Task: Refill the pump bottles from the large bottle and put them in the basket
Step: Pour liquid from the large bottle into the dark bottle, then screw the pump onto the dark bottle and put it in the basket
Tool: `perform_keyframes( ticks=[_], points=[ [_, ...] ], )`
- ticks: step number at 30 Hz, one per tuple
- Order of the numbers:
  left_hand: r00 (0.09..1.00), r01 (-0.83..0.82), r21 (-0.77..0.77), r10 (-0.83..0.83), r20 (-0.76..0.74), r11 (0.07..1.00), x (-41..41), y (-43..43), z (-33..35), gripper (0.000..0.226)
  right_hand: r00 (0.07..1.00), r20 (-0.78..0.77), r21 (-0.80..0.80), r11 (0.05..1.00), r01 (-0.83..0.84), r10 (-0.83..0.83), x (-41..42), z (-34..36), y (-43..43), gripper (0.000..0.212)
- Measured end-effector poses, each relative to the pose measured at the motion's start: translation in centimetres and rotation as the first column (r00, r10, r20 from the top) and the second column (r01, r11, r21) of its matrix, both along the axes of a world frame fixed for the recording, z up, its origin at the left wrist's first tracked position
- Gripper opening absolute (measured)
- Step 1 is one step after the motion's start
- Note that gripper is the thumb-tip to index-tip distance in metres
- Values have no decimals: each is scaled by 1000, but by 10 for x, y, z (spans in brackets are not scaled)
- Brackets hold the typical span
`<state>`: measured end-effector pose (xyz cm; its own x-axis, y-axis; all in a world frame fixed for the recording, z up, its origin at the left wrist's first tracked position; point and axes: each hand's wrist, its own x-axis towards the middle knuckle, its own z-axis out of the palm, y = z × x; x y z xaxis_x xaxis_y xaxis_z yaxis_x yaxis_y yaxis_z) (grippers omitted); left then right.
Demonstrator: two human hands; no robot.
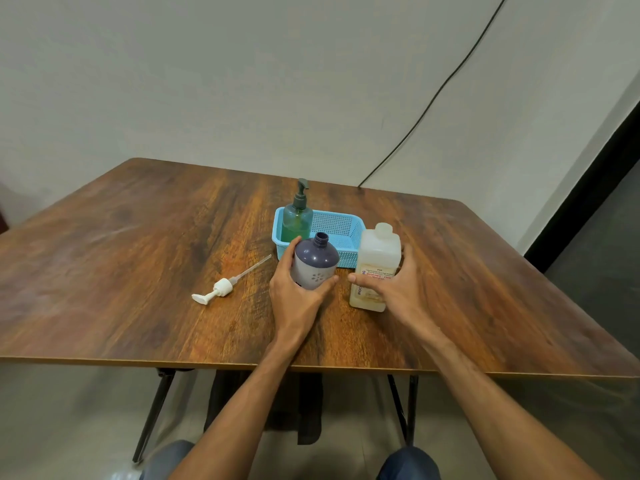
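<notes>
The left grip (298, 289) is clamped on the purple bottle (316, 263), thumb on its near right side at the flower print and fingers curled round the left side, with the palm low behind it. The bottle stands upright on the desk (138, 254), its neck open with no pump fitted, touching or just in front of the basket's near wall. The left forearm runs straight back over the desk's near edge towards the body. The right grip (391, 285) is wrapped round the lower half of the large bottle (377, 258), thumb pointing left across its label, fingers hidden behind the right side; the wrist bends slightly and the forearm slants back to the right. The large bottle is pale, capped and upright, standing just right of the purple one and beside the basket's right near corner. The blue basket (343, 230) sits behind both hands and holds a green pump bottle (297, 221) upright in its left end, pump on. A loose white pump (223, 285) with its tube lies flat on the desk, left of the left hand and apart from it.
</notes>
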<state>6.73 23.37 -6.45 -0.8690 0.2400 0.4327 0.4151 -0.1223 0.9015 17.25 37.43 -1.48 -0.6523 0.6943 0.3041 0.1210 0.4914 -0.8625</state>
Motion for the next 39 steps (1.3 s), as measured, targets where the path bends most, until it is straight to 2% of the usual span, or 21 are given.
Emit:
perform_keyframes(
  ticks=[2,9,18,23,25,28,31,34,36,39],
  points=[
    [1000,0,-4,0,4,1000,0,0,-1,92,1000,-7,-3,1000,9,-9,1,-4,0,96],
    [1000,-8,-38,8,13,999,-3,1,-3,94,999,-41,-44,999,-10,8,-2,-10,5,88],
    [1000,14,-63,-13,13,998,-1,1,-2,95,998,-40,-88,995,-55,52,0,-12,6,106],
    [998,53,-53,-51,43,997,2,-4,3,113,997,-77,-84,996,3,-9,11,-14,-1,115],
    [998,61,-65,-59,35,996,6,-14,3,113,988,-103,-33,994,108,-111,15,-15,-11,108],
    [999,38,-86,-37,13,996,10,-38,7,102,941,-244,46,966,254,-236,21,-14,-36,79],
    [992,-84,-146,69,-103,986,9,-69,15,76,891,-390,122,946,301,-234,26,-17,-70,50],
    [962,-242,-240,200,-188,940,-5,-98,16,59,926,-355,177,964,200,-127,19,-30,-99,37],
    [945,-308,-330,246,-216,892,-19,-114,13,57,953,-295,201,971,129,-66,8,-39,-111,42],
    [944,-326,-506,243,-224,798,-34,-132,6,65,984,-176,229,970,83,-42,-8,-50,-123,71]
  ],
)
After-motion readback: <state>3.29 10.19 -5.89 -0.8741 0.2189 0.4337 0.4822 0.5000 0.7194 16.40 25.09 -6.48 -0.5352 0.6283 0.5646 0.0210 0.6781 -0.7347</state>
